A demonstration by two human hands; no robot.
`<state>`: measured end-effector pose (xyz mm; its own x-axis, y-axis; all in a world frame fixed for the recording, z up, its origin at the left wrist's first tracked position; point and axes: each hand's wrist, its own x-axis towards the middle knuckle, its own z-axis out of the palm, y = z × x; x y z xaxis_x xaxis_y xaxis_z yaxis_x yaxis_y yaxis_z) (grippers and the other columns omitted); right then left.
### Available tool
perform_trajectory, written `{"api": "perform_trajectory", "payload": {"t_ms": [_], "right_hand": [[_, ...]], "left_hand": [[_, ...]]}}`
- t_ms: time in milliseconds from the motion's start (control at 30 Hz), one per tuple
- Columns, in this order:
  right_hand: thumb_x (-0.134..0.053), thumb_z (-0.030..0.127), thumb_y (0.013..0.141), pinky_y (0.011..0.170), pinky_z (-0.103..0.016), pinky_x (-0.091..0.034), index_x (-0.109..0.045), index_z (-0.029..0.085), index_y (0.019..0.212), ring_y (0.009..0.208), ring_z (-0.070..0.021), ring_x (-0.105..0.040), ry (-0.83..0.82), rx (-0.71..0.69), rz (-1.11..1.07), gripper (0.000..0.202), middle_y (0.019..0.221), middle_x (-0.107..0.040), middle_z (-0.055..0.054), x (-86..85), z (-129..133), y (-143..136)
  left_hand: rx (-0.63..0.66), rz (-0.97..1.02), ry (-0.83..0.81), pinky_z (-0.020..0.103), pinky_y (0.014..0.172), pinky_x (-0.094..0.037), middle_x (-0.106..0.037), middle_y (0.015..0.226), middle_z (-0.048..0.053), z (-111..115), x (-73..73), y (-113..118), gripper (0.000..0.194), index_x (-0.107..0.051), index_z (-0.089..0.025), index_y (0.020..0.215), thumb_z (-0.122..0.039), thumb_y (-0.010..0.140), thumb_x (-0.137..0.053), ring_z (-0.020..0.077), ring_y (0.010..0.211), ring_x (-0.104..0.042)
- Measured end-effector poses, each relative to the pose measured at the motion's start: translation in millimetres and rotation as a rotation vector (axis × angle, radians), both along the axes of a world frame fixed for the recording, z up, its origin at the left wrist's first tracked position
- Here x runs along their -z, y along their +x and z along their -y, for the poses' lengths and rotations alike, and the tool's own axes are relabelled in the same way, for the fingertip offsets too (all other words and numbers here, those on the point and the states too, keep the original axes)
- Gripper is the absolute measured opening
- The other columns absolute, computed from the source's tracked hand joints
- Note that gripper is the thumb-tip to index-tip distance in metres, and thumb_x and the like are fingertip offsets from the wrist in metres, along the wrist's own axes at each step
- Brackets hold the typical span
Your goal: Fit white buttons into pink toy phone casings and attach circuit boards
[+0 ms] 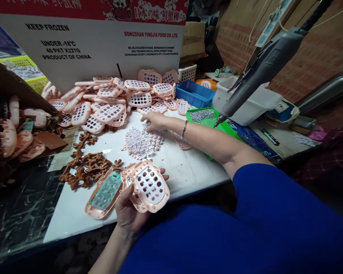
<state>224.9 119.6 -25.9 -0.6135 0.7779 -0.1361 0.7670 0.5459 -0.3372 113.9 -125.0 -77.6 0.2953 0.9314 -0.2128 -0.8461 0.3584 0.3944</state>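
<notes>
My left hand (128, 207) grips two pink plastic shells (166, 194) with scalloped edges, one overlapping the other. The front one has a white panel with rows of holes. Beside that hand lies a pink shell with a green circuit board (107, 192) in it. My right hand (156, 121) is stretched over the table, its index finger extended and no object visible in it. Just beyond its fingers is the heap of pink perforated shells (110, 113). Below it spreads a pile of small clear plastic pieces (143, 142).
Brown branch-shaped plastic parts (95, 163) lie at left. A power screwdriver (254, 68) hangs over a green tray (210, 118) of small metal pieces. Behind are a blue bin (194, 93), a white tub (246, 101) and a large carton (103, 42).
</notes>
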Motion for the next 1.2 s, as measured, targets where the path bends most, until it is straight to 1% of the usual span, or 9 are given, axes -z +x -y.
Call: {"api": "perform_trajectory", "payload": {"t_ms": [100,200,300,400,533,633,767,967,1200], "right_hand": [[-0.058,0.012,0.076,0.078,-0.030,-0.044,-0.067,0.008,0.108,0.088,-0.0176,-0.059,-0.001,0.049,-0.079,0.033,0.102,-0.068,-0.012,-4.3,-1.2,5.1],[-0.054,0.012,0.080,0.069,-0.026,-0.047,-0.066,0.009,0.096,0.072,-0.0113,-0.058,-0.158,0.087,-0.335,0.020,0.090,-0.068,-0.009,-12.8,8.4,13.4],[-0.052,0.013,0.082,0.060,-0.024,-0.046,-0.060,0.011,0.094,0.062,-0.0081,-0.055,-0.346,0.094,-0.577,0.014,0.081,-0.066,-0.006,-21.0,30.6,21.7],[-0.052,0.017,0.084,0.058,-0.022,-0.045,-0.055,0.012,0.097,0.060,-0.0070,-0.053,-0.420,0.059,-0.700,0.014,0.075,-0.063,-0.002,-23.4,59.5,28.6],[-0.057,0.020,0.084,0.067,-0.024,-0.045,-0.058,0.012,0.101,0.065,-0.0070,-0.051,-0.239,-0.054,-0.812,0.019,0.069,-0.058,0.002,-16.8,92.3,39.5],[-0.061,0.021,0.084,0.082,-0.027,-0.046,-0.065,0.014,0.094,0.081,-0.0094,-0.056,-0.030,-0.218,-0.868,0.013,0.082,-0.065,-0.001,-9.6,107.1,49.5],[-0.056,0.019,0.088,0.084,-0.025,-0.050,-0.065,0.013,0.089,0.089,-0.0091,-0.063,-0.079,-0.428,-0.996,0.011,0.095,-0.069,-0.006,3.1,117.1,60.1],[-0.054,0.025,0.092,0.092,-0.031,-0.050,-0.065,0.014,0.087,0.109,-0.0128,-0.060,-0.106,-0.635,-0.937,0.016,0.112,-0.067,-0.011,20.2,116.5,70.7],[-0.054,0.028,0.091,0.102,-0.041,-0.040,-0.071,0.022,0.093,0.116,-0.0176,-0.048,0.219,-0.635,-0.498,0.018,0.117,-0.065,-0.004,1.1,118.9,83.8]], "left_hand": [[-0.055,-0.011,-0.021,0.060,0.109,-0.029,-0.065,0.124,0.015,-3.0,-2.4,0.2,0.072,-0.045,-0.025,0.141,-0.041,0.074,-0.068,0.0389,0.129,-0.045],[-0.146,-0.062,-0.037,0.061,0.107,-0.033,-0.064,0.124,0.016,-8.2,-4.2,1.8,0.067,-0.050,-0.024,0.136,-0.040,0.074,-0.068,0.0393,0.127,-0.048],[-0.230,-0.119,-0.032,0.062,0.104,-0.037,-0.064,0.125,0.017,-14.4,-8.0,7.6,0.068,-0.054,-0.022,0.132,-0.035,0.067,-0.072,0.0408,0.125,-0.049],[-0.313,-0.174,-0.076,0.061,0.102,-0.040,-0.066,0.122,0.016,-19.8,-15.6,17.5,0.069,-0.056,-0.021,0.128,-0.028,0.062,-0.073,0.0408,0.121,-0.054],[-0.366,-0.218,-0.141,0.061,0.099,-0.043,-0.072,0.108,0.014,-23.7,-24.0,29.5,0.064,-0.062,-0.019,0.119,-0.023,0.056,-0.077,0.0402,0.112,-0.060],[-0.309,-0.236,-0.117,0.060,0.095,-0.047,-0.074,0.095,0.013,-24.0,-24.8,33.7,0.063,-0.066,-0.017,0.109,-0.039,0.053,-0.085,0.0403,0.109,-0.062],[-0.176,-0.246,-0.065,0.057,0.090,-0.051,-0.073,0.092,0.012,-22.4,-23.5,35.7,0.066,-0.068,-0.016,0.095,-0.058,0.046,-0.085,0.0404,0.109,-0.062],[-0.190,-0.233,-0.063,0.052,0.082,-0.056,-0.073,0.087,0.005,-20.8,-23.6,38.9,0.077,-0.066,-0.025,0.103,-0.061,0.037,-0.086,0.0389,0.105,-0.064],[-0.188,-0.210,-0.081,0.044,0.078,-0.058,-0.070,0.086,0.007,-21.2,-19.4,41.9,0.088,-0.062,-0.023,0.115,-0.060,0.039,-0.086,0.0357,0.099,-0.066]]}}
